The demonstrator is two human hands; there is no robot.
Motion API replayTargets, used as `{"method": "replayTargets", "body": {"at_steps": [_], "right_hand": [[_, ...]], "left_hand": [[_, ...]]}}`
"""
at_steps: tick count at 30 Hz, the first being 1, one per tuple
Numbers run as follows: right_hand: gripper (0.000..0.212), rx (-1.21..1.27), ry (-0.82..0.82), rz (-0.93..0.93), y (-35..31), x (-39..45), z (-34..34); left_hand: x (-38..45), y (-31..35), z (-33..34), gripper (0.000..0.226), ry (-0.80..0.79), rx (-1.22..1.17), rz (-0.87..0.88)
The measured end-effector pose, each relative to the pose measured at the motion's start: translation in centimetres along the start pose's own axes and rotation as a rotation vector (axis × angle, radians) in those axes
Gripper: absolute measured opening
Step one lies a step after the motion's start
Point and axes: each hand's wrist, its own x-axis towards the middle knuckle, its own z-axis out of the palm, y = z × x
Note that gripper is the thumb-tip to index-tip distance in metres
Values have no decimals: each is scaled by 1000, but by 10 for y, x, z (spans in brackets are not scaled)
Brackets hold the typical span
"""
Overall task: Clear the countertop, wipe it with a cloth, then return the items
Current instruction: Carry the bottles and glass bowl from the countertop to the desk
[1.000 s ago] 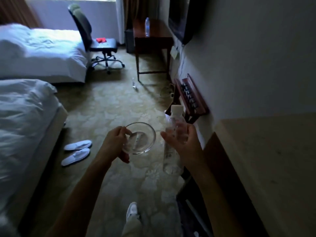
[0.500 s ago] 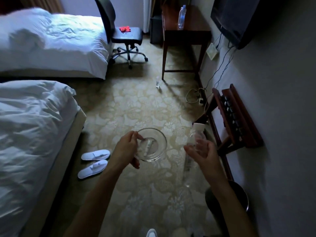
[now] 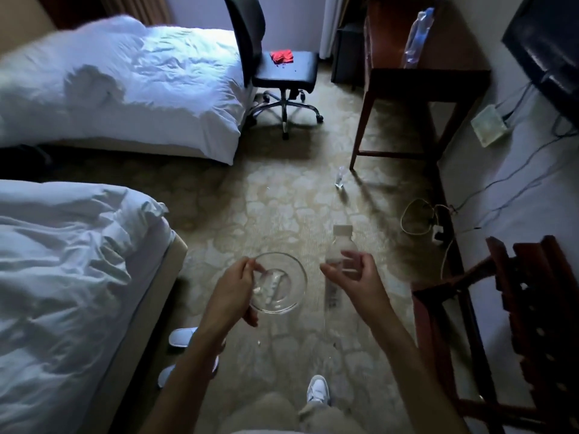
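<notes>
My left hand pinches the near-left rim of a clear glass bowl, held level over the carpet. My right hand grips a clear plastic bottle with a white cap, held upright to the right of the bowl. A red cloth lies on the seat of the black office chair at the back. The countertop is out of view.
Two white beds stand at the left and back left. A wooden desk with a water bottle stands back right. A wooden luggage rack is at the right wall, with cables on the floor. White slippers lie near the bed; a small bottle stands on the carpet.
The view has swung left and away from the countertop, which has left the frame. Both hands carry the bowl and bottle further into the room, towards the desk and chair.
</notes>
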Motion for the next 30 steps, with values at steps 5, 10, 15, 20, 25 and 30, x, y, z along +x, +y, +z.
{"method": "replayTargets", "body": {"at_steps": [5, 10, 15, 20, 25, 30], "right_hand": [[62, -55, -94, -40, -59, 149, 35], [58, -59, -94, 66, -66, 295, 73], [60, -76, 12, 106, -119, 438, 88], [59, -38, 167, 12, -196, 568, 65], [59, 61, 324, 44, -204, 700, 35], [55, 137, 320, 98, -211, 848, 2]], "left_hand": [[131, 54, -32, 33, 100, -50, -11], [293, 86, -39, 32, 62, -41, -49], [456, 168, -51, 34, -25, -28, -22], [604, 281, -54, 32, -90, 84, 101], [737, 358, -2, 33, -183, 111, 149], [857, 421, 61, 32, -281, 141, 121]]}}
